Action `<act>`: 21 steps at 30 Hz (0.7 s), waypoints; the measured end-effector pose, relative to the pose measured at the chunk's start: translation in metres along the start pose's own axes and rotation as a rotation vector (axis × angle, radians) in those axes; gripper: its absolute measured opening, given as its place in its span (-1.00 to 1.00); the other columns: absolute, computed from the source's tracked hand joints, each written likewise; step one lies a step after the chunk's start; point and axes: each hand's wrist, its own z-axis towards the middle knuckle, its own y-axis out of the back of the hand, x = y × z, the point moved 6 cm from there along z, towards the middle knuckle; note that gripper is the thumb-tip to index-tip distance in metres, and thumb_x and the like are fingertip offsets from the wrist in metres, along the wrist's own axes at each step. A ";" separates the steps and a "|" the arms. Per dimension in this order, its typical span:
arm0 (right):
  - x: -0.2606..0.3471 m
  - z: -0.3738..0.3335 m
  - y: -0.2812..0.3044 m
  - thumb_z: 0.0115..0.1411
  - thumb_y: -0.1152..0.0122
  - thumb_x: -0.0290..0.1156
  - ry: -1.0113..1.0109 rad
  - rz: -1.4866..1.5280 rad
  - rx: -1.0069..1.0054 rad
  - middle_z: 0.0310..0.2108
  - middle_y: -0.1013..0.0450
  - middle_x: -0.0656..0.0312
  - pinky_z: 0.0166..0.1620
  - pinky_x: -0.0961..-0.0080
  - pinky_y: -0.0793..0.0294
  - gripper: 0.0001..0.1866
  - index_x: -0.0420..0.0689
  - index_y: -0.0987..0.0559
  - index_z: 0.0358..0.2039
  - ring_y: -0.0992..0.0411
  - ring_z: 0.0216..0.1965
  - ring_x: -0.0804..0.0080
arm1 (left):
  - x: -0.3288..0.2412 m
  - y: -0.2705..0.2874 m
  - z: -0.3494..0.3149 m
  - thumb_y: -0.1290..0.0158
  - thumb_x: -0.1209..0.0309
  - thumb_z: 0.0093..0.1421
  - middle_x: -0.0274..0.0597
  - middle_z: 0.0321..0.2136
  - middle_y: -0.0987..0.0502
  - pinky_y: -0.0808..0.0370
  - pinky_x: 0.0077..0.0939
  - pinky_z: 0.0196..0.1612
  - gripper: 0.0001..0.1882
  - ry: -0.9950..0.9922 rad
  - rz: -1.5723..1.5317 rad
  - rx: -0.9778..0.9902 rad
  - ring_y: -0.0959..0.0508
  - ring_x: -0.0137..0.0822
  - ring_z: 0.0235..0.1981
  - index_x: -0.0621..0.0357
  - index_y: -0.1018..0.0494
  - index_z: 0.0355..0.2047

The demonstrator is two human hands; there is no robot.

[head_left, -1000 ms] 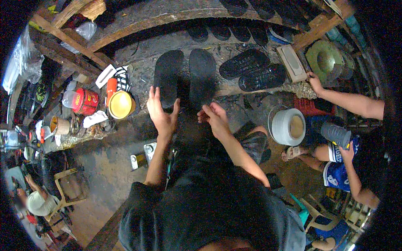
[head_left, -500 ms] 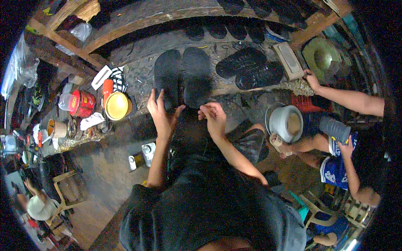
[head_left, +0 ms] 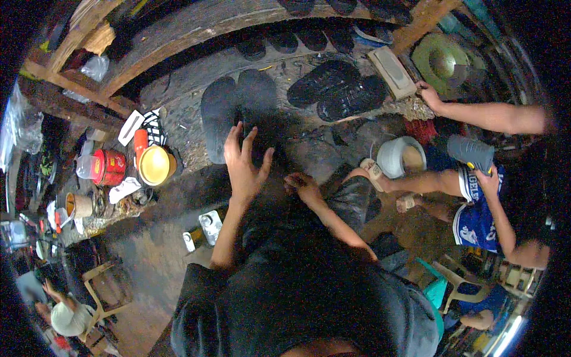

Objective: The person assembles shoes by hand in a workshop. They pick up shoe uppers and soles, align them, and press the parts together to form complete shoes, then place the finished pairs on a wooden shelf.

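Since a second ago, both hands have drawn back from the pair of dark soles toward the person's body, and the left hand has spread its fingers. Largest in view is the rough tabletop (head_left: 196, 128), curving across the upper half. On it lie the two dark flat soles (head_left: 238, 110), side by side and touching, just beyond the hands. Right of the soles rests a second pair of black treaded soles (head_left: 339, 92). Left of the soles stand a yellow-lidded tin (head_left: 156, 165) and a red can (head_left: 109, 167). The left hand (head_left: 245, 163) is open, fingers fanned, its fingertips over the near end of the soles; it grips nothing. The right hand (head_left: 303, 185), nearer the body than the soles, is loosely curled; whether it holds anything I cannot tell. Far right of the soles, another person's hand (head_left: 429, 95) touches the tabletop's edge.
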 end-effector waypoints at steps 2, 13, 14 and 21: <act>0.002 -0.001 -0.001 0.39 -0.25 -0.12 -0.033 -0.024 0.040 -0.32 -0.63 0.22 -0.12 0.49 -0.51 -0.67 -0.17 -0.66 -0.15 -0.56 -0.31 0.49 | -0.014 -0.009 0.008 -0.33 0.26 0.17 0.08 0.37 -0.26 -0.20 0.10 0.39 -0.32 -0.021 -0.053 0.036 -0.24 0.22 0.37 0.09 -0.40 0.28; 0.023 -0.008 -0.004 0.41 -0.23 -0.22 0.129 -0.111 0.007 -0.32 -0.65 0.21 -0.12 0.42 -0.55 -0.73 -0.17 -0.66 -0.11 -0.59 -0.26 0.45 | -0.016 -0.043 0.080 -0.25 0.01 0.18 0.06 0.37 -0.30 -0.31 0.05 0.27 -0.27 -0.230 0.288 0.057 -0.33 0.10 0.31 0.27 -0.43 0.21; 0.029 -0.011 -0.002 0.41 -0.23 -0.25 0.228 -0.222 -0.024 -0.31 -0.66 0.21 -0.12 0.43 -0.55 -0.74 -0.18 -0.67 -0.11 -0.59 -0.27 0.45 | 0.011 -0.043 0.105 -0.18 0.02 0.21 0.08 0.35 -0.34 -0.35 0.08 0.23 -0.28 -0.033 0.325 0.124 -0.37 0.08 0.27 0.29 -0.42 0.23; 0.024 -0.017 0.009 0.41 -0.25 -0.30 0.272 -0.276 -0.073 -0.30 -0.68 0.18 -0.07 0.47 -0.57 -0.75 -0.25 -0.67 -0.13 -0.63 -0.24 0.42 | 0.123 -0.025 0.189 0.15 0.02 0.38 -0.07 0.44 -0.27 -0.07 0.24 0.43 -0.33 0.532 0.635 0.275 -0.20 0.07 0.44 0.19 -0.35 0.35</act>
